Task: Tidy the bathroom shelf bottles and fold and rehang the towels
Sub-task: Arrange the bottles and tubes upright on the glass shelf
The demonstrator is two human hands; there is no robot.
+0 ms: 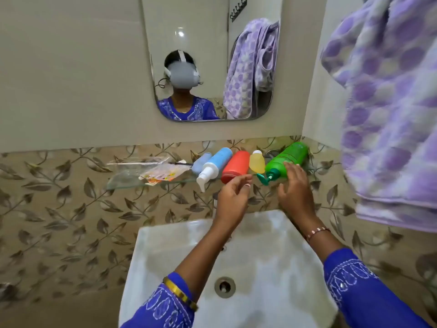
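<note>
- Bottles lie on their sides in a row along the glass shelf [123,183], which sits at twelve o'clock from the sink [165,245]: a small pale-blue bottle [201,163], a blue pump bottle [216,163], a red bottle [235,166], a small yellow bottle [257,162] and a green pump bottle [289,156] at the right end.
- Some crumpled wrappers [160,173] take up the shelf's middle, at nine o'clock from the bottles.
- My right hand [294,188] is spread, with its fingertips resting on or just over the green pump bottle's lower side; nothing is clamped yet.
- My left hand [233,194] hovers loosely open just below the red bottle, at six o'clock from it, holding nothing.
- Purple spotted towel [387,110] hangs bunched at two o'clock from the shelf, not yet folded.
- Risk, as I judge it: the bottles are round, lying close together near the glass edge, so lifting the green one carelessly could nudge the yellow one and start a roll into the sink.
- The blue pump's nozzle overhangs the shelf front, so a passing wrist could catch it.
- Standing them upright on smooth glass may leave the tall pumps tippy.
</note>
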